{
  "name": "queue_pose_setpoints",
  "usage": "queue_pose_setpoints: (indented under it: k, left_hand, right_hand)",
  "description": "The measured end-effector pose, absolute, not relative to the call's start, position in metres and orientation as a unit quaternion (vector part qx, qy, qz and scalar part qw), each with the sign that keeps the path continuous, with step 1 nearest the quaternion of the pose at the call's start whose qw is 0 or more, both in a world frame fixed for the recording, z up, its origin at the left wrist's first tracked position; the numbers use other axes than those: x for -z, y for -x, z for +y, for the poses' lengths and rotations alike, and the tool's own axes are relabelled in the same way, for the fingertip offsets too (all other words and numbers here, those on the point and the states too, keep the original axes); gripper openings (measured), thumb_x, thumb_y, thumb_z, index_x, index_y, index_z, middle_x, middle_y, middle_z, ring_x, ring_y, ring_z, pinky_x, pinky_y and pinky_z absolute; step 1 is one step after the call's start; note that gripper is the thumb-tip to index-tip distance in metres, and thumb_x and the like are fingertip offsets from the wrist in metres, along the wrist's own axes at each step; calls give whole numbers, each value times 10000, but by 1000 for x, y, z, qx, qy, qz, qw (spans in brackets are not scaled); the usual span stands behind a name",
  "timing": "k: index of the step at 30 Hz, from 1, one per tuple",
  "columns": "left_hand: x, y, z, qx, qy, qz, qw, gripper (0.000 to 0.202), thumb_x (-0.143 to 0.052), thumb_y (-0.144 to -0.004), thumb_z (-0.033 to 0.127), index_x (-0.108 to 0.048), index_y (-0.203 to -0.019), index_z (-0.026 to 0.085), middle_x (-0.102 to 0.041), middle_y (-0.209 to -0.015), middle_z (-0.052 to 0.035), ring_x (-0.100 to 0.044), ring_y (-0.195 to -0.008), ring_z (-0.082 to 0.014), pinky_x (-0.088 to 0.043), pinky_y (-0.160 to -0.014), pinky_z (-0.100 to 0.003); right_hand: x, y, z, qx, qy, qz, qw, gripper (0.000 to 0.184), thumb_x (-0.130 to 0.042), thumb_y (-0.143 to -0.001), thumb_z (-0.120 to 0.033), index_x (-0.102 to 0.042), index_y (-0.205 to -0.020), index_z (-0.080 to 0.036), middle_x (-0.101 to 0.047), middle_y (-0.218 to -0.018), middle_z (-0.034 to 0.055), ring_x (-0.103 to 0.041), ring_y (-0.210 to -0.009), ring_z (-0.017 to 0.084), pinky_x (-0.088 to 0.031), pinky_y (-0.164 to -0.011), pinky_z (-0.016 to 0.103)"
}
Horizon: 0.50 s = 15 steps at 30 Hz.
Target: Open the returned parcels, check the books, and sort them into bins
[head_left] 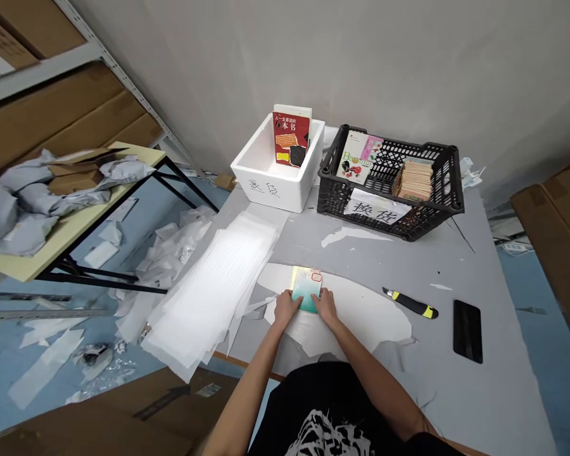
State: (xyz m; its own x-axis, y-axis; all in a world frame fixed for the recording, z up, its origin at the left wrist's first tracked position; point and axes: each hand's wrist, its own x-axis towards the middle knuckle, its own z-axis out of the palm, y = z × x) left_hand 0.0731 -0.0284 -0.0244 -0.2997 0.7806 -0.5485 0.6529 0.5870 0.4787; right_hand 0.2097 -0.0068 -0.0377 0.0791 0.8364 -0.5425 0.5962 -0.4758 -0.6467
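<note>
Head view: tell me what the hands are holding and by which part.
The left hand and right hand hold a small green book by its two side edges, near the lower end.

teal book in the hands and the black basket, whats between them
In the head view, the grey table top lies between the small teal book and the black plastic basket, with a white scrap on it and the far part of the white sheet under the book.
</note>
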Motion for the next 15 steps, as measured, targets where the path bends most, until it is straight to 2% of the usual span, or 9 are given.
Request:
queue_pose_setpoints:
  k: [3,5,9,15]
  left_hand:
    - [33,-74,-31,-77,-439,817,366,588,-660,-700,308,-429,-1203,109,-479,-1302,-198,-372,-1296,-314,-324,-981,-359]
    - [37,-73,-28,-68,-429,820,374,685,-673,-692,331,-379,-1261,87,-462,-1326,-213,-365,-1309,-313,-314,-991,-346]
    - [45,-66,-14,-41,-404,817,409,631,-644,-728,413,-431,-1216,76,-548,-1241,-209,-480,-1223,-293,-355,-936,-310]
    - [49,-57,3,-5,-376,816,439,606,-638,-709,503,-484,-1131,96,-573,-1210,-203,-552,-1135,-287,-395,-837,-298]
  right_hand:
    - [43,-204,-11,-440,733,-509,99,340,-535,-772,-272,-560,-1084,-139,-562,-1109,161,-541,-1078,285,-409,-919,360]
    - [45,-201,-12,-430,737,-515,88,369,-530,-774,-274,-552,-1118,-141,-555,-1121,159,-535,-1086,288,-410,-918,359]
    - [48,-196,-14,-416,747,-512,81,411,-525,-774,-263,-540,-1172,-160,-553,-1128,145,-529,-1103,281,-402,-934,351]
    - [53,-188,-15,-406,765,-493,79,502,-531,-776,-283,-498,-1254,-131,-537,-1158,165,-521,-1118,292,-383,-963,372]
